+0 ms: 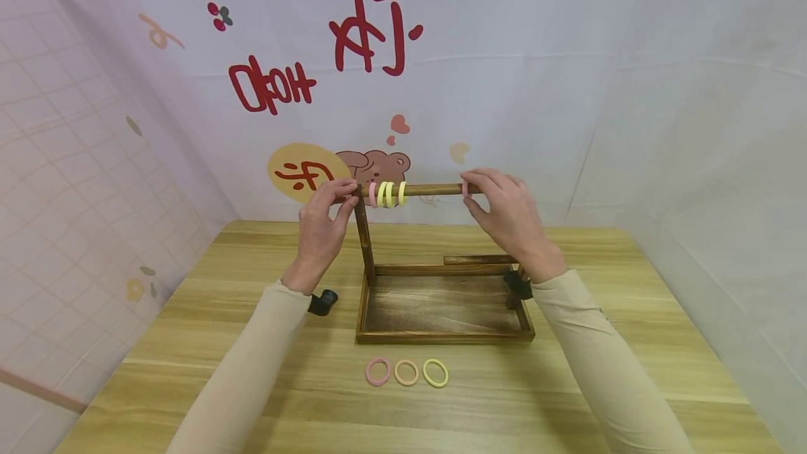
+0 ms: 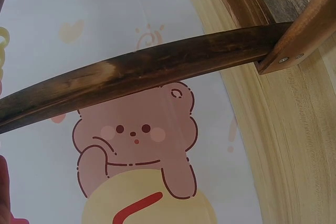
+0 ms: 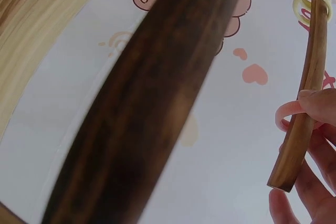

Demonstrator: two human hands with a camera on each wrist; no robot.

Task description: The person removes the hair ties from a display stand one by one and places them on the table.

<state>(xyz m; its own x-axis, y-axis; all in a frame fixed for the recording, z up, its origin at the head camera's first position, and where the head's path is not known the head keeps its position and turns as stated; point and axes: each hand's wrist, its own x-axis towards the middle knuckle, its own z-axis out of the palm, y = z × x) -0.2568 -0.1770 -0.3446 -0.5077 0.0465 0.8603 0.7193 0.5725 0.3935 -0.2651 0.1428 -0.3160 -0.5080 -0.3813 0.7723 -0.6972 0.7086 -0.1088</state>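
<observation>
A wooden stand holds up a horizontal bar (image 1: 435,190). My left hand (image 1: 323,224) pinches the bar's left end, where it meets the upright post (image 1: 363,240). Close by on the bar hang a pink ring (image 1: 373,195) and several yellow rings (image 1: 402,194). With thumb and fingers, my right hand (image 1: 509,216) pinches another pink ring (image 3: 286,113), which is around the bar near its free right end. In the left wrist view the post crosses the picture, and my left hand is almost wholly out of frame.
The stand's tray base (image 1: 444,336) rests on the wooden table (image 1: 302,398). In front lie a pink ring (image 1: 378,372), an orange ring (image 1: 406,373) and a yellow ring (image 1: 436,373). A second, lower bar (image 1: 479,259) is at the right, below my right hand. Behind hangs a printed cloth (image 1: 504,90).
</observation>
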